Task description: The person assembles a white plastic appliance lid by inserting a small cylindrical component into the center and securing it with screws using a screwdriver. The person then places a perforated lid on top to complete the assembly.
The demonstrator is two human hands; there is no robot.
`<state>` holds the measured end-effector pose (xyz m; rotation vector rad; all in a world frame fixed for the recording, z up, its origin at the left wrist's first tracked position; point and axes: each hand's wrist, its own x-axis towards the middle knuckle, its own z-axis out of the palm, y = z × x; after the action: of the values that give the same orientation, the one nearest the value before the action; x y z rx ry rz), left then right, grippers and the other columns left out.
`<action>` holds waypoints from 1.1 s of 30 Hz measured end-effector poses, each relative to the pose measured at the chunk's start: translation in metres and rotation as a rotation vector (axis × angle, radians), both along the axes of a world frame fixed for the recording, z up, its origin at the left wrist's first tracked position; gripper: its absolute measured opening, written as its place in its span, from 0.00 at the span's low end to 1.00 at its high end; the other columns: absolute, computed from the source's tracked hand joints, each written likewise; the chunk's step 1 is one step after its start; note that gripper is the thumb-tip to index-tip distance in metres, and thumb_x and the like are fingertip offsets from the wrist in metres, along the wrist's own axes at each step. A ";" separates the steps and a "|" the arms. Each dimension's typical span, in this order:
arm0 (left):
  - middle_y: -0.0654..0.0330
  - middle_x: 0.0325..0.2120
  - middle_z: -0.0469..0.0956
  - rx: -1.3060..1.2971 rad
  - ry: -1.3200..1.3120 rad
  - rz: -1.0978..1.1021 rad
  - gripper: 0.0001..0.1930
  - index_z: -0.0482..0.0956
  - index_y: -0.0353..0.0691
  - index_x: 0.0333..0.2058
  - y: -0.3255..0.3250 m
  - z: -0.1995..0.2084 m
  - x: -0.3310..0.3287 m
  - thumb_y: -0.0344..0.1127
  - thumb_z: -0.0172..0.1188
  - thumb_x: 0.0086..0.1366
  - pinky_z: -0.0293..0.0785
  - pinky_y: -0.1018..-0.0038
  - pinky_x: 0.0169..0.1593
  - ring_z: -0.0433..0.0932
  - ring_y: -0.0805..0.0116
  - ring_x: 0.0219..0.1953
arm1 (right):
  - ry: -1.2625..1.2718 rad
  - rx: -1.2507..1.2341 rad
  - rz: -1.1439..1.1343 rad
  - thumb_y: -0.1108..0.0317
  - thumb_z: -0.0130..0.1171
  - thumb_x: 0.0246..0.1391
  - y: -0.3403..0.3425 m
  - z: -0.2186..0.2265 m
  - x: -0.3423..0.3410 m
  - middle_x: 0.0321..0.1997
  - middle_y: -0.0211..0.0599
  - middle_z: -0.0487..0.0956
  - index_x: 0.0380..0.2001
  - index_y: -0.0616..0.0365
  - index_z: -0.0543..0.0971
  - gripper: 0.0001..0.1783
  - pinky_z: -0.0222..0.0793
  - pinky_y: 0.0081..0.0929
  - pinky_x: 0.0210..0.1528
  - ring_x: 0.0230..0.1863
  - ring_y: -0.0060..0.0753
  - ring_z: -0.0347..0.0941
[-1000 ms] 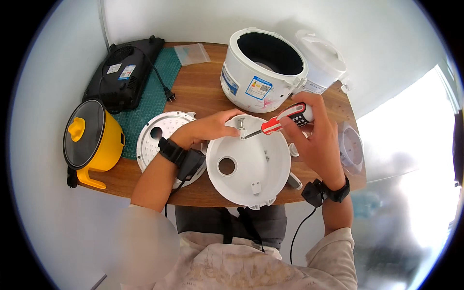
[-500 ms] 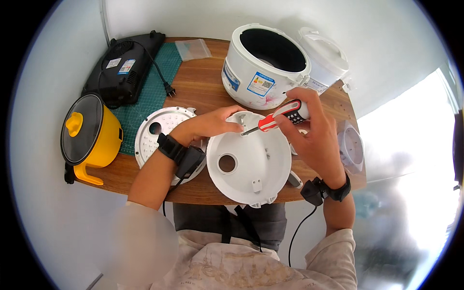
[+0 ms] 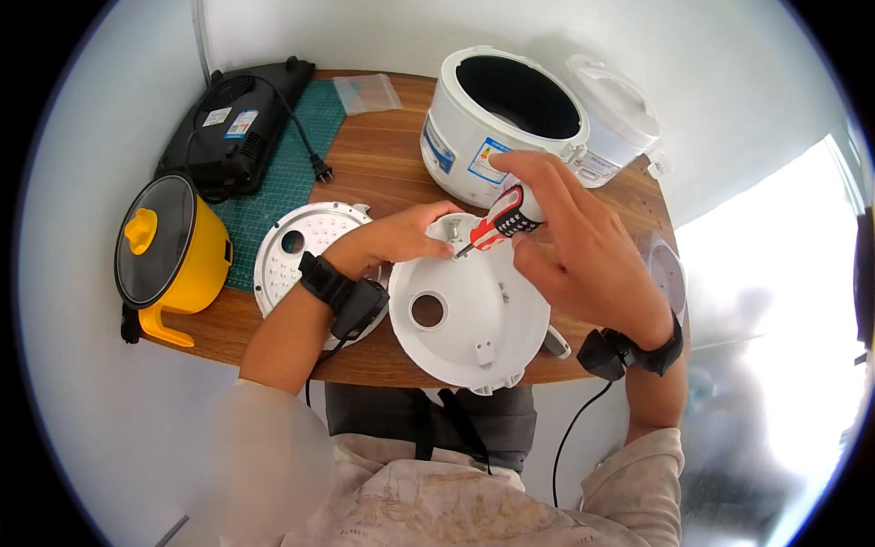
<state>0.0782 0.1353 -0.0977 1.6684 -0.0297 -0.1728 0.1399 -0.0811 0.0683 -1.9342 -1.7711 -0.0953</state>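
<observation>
A round white plastic lid shell (image 3: 456,314) with a round hole on its left side lies hollow side up near the table's front edge. My left hand (image 3: 406,232) grips the shell's far rim, thumb inside beside a small post. In my right hand (image 3: 583,242) is a screwdriver (image 3: 497,223) with a red, white and black handle. It tilts down to the left, its tip at the fitting by my left thumb. Partly under my left forearm lies a round silver metal plate (image 3: 314,228) with small bumps and a hole.
A white rice cooker body (image 3: 465,155) stands open at the back, with a whitish lidded container (image 3: 615,118) to its right. On the left are a yellow pot (image 3: 205,255) and a black appliance (image 3: 219,137) with a cord, over a green cutting mat (image 3: 305,128). A clear bag (image 3: 365,93) lies behind.
My right hand has shifted its hold on the screwdriver and turned; the handle now stands steeper and a little further left. The left hand and the shell have barely moved.
</observation>
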 end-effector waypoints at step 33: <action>0.56 0.52 0.78 0.026 0.050 0.025 0.28 0.70 0.40 0.60 -0.001 -0.007 0.005 0.28 0.64 0.59 0.70 0.69 0.59 0.76 0.66 0.54 | -0.219 0.046 -0.145 0.54 0.67 0.55 0.014 -0.006 0.028 0.30 0.39 0.78 0.40 0.60 0.78 0.20 0.71 0.36 0.28 0.26 0.47 0.76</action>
<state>0.0830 0.1340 -0.1045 1.6895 0.0311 -0.1963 0.1679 -0.0668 0.0627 -2.0834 -1.7427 -0.4091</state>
